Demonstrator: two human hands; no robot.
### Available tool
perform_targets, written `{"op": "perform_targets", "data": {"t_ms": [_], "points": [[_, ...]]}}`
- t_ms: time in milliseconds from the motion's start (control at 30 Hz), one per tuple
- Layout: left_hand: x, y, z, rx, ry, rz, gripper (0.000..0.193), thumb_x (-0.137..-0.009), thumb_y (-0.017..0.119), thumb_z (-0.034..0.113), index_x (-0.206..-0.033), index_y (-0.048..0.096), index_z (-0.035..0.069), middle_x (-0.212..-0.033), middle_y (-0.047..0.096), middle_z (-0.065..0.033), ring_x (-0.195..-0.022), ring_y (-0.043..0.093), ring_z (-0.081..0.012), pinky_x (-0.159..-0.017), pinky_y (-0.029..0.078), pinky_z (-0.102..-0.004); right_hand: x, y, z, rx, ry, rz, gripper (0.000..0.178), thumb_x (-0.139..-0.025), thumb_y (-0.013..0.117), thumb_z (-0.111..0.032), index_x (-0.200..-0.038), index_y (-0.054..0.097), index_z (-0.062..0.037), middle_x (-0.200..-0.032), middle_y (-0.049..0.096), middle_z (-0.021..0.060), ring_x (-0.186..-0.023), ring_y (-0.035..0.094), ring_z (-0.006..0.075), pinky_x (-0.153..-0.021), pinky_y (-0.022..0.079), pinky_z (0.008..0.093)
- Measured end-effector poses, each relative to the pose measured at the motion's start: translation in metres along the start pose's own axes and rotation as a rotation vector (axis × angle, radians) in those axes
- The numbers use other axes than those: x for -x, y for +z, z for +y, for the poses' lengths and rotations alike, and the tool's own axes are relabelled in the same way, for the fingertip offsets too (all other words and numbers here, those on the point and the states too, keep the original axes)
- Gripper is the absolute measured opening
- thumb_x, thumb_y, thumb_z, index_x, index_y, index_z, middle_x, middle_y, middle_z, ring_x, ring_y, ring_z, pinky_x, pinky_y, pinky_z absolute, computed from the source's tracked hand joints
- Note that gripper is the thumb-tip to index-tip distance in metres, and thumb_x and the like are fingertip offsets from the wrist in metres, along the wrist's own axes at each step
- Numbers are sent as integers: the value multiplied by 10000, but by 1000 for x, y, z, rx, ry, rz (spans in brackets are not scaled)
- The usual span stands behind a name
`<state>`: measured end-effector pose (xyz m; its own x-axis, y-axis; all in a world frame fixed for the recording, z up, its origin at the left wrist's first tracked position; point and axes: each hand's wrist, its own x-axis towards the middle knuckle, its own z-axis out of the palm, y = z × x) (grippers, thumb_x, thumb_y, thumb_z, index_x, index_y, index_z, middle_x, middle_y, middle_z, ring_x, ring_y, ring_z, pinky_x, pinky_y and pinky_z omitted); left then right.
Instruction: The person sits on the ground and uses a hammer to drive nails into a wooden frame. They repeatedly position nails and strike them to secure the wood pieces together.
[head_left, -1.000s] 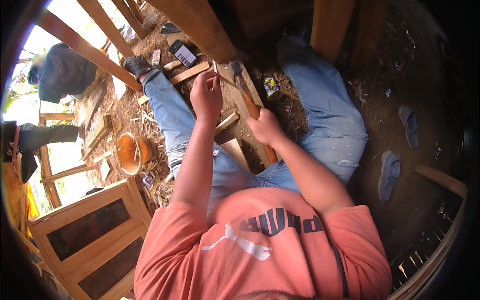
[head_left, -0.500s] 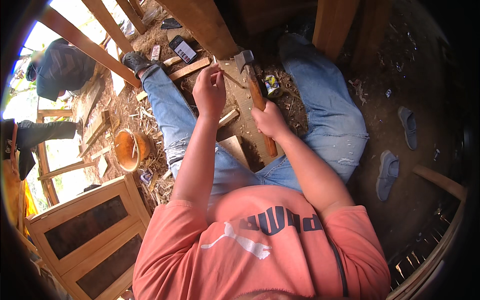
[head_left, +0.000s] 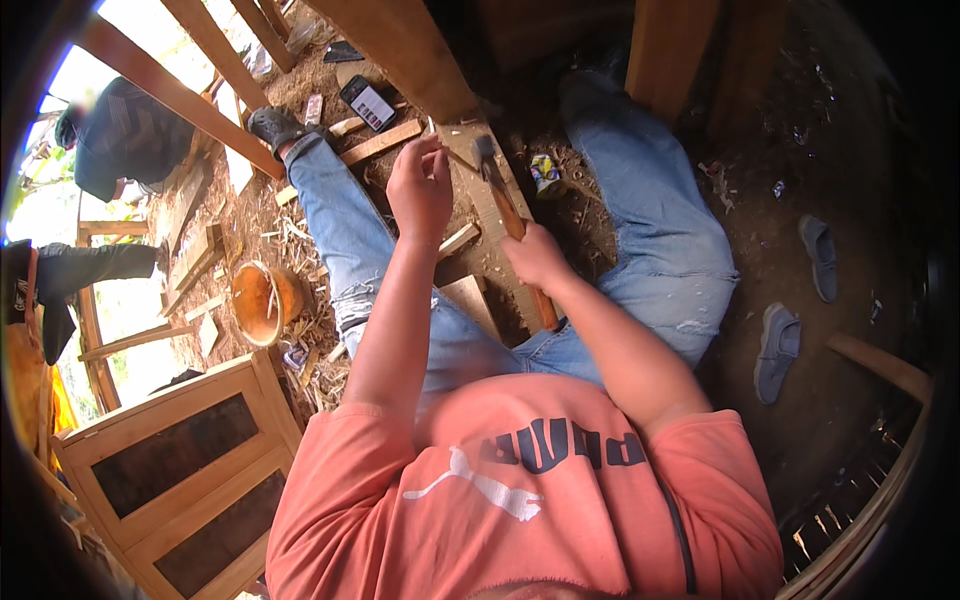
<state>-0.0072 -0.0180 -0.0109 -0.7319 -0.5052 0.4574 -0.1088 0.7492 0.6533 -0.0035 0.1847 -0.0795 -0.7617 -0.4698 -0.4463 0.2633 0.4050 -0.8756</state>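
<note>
My right hand [head_left: 535, 258] is closed around the wooden handle of a hammer [head_left: 513, 215]. Its dark metal head is raised just right of my left hand [head_left: 418, 190], over a long wooden board [head_left: 490, 215] between my legs. The fingers of my left hand are pinched together at the board's far left edge. A small, thin white piece [head_left: 431, 126] shows at the fingertips, too small to name. Beside them a thin dark line runs toward the hammer head; I cannot tell whether it is a stick or a shadow.
Wooden posts [head_left: 400, 55] rise ahead. A phone [head_left: 368, 104], wood offcuts [head_left: 382, 142] and a crumpled yellow can [head_left: 546, 175] lie on the ground. An orange bucket [head_left: 287, 303] and a panelled wooden frame [head_left: 190, 400] are left, grey shoes [head_left: 776, 352] right. Another person [head_left: 130, 140] bends at far left.
The hammer head has swung left and slightly nearer to me, toward my left hand, and turned a little. My right hand shifts slightly with it; my left hand stays nearly in place.
</note>
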Motion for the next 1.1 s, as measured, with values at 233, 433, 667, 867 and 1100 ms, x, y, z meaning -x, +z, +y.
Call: {"op": "perform_targets", "data": {"t_ms": [233,433,667,867,1100], "points": [[-4,-1,-4,24,-48,13,182,-950,782,63,-1119,715,76,-1054,778,-102,-881,811,-249,-746,614,-364,6,-15,-42,-159,-175,-21,174,-982,612,-192,-960,613,-20,-654,593,51,-489,588,171,-459,467,378],[-1,2,1,-4,1,0,181,-956,778,83,-1129,726,89,-1040,782,-92,-877,808,-239,-757,622,-354,-6,0,0,51,46,-17,222,-968,632,-213,-1065,671,-18,-702,634,79,-537,614,197,-513,498,389],[-4,1,0,-2,-47,4,194,-965,769,69,-1152,722,86,-1092,780,-106,-893,812,-239,-769,625,-360,0,-9,-25,48,-130,67,275,-955,652,-239,-1027,674,25,-757,685,121,-683,658,238,-676,525,428],[-7,5,-3,24,-33,11,189,-964,775,79,-1145,720,86,-1099,780,-107,-902,813,-237,-776,624,-366,-13,-2,11,69,108,-2,332,-936,653,-255,-1130,693,11,-863,718,189,-803,704,343,-720,556,437],[-4,3,-6,26,-32,17,202,-952,792,85,-1138,714,77,-1045,765,-104,-869,804,-250,-765,633,-365,-13,-6,-4,-222,-90,-35,111,-1002,581,-147,-1022,597,-39,-663,548,9,-500,523,125,-456,457,347]]}}
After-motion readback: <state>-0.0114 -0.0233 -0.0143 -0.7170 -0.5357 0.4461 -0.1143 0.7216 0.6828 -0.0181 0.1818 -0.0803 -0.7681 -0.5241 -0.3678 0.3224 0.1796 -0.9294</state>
